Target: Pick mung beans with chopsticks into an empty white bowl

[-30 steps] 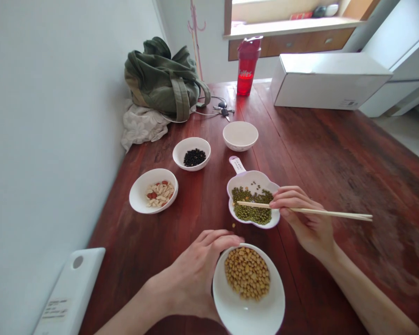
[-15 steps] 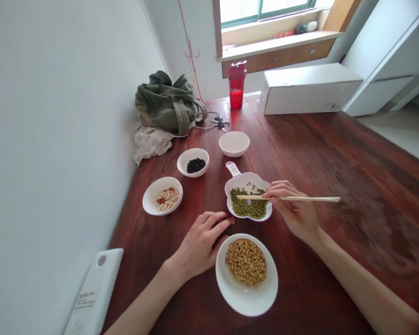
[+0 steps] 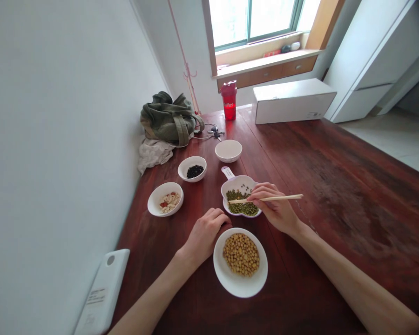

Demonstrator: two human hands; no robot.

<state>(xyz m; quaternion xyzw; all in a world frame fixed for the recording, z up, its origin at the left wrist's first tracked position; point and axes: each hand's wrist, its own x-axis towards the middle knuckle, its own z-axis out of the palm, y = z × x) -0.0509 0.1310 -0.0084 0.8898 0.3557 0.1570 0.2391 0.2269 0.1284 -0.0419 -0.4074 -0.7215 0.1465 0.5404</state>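
1. The right hand (image 3: 274,211) is gripping a pair of chopsticks (image 3: 265,199) between thumb and fingers, holding them almost level, with the tips lying over the green beans (image 3: 242,207).
2. Those green beans are sitting in a small flower-shaped dish (image 3: 240,183) with a short handle, which is standing near the middle of the table (image 3: 335,186), a little toward its left edge.
3. The left hand (image 3: 206,232) is resting on the table with its fingers loosely curled, holding nothing; it is lying just beside the rim of the white bowl (image 3: 240,284) of yellow beans (image 3: 241,254).
4. That white bowl is standing close to the table's near edge, just in front of the flower-shaped dish.
5. Further left, a bowl of peanuts (image 3: 165,199) is sitting close to the left edge, with a bowl of black beans (image 3: 192,168) just behind it.
6. An empty white bowl (image 3: 228,150) is standing behind the flower-shaped dish.
7. At the far left corner a green bag (image 3: 169,118) is lying on a pale cloth (image 3: 153,153), with keys (image 3: 214,133) just beside it.
8. A red bottle (image 3: 229,100) and a long white box (image 3: 293,100) are standing along the far edge.
9. A white board (image 3: 101,291) is leaning beyond the table's near left corner, by the wall.
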